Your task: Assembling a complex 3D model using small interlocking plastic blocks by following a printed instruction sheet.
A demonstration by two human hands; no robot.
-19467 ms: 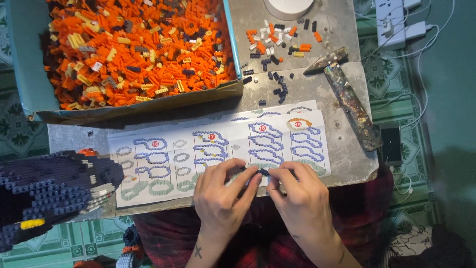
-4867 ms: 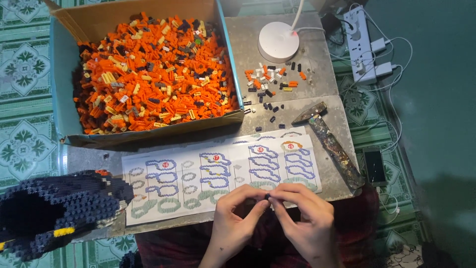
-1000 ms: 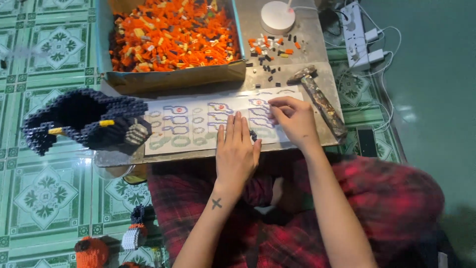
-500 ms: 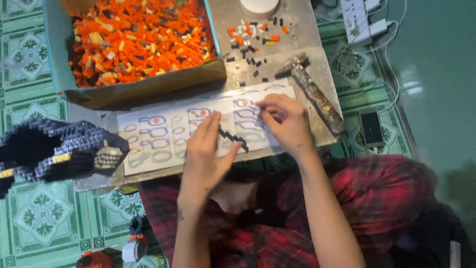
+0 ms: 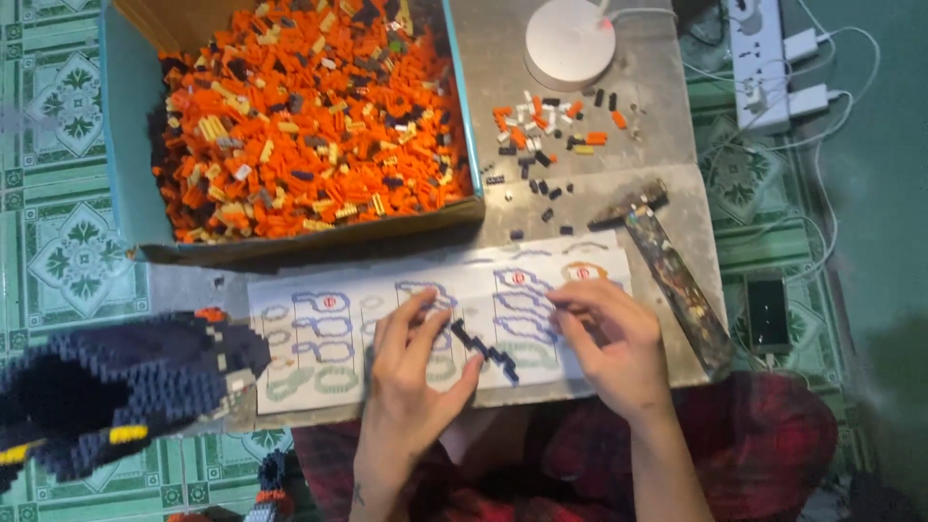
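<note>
We took the long white instruction sheet printed with blue outlines (image 5: pixel 387 333) as our landmark; it lay flat along the near edge of the grey table (image 5: pixel 667 126), where we could lay pieces against its drawings. Behind it sat the big cardboard box heaped with small orange bricks (image 5: pixel 300 116), close enough to reach. To the sheet's left stood the bulky dark navy brick model (image 5: pixel 116 387), set aside. A worn hammer (image 5: pixel 672 275) lay along its right edge. Our left hand (image 5: pixel 416 382) rested flat on the sheet, fingers spread and holding nothing, beside the dark zigzag strip of joined bricks (image 5: pixel 483 350). Our right hand (image 5: pixel 609 338) had its fingers curled at the sheet's right part; whether they pinched anything we could not tell.
</note>
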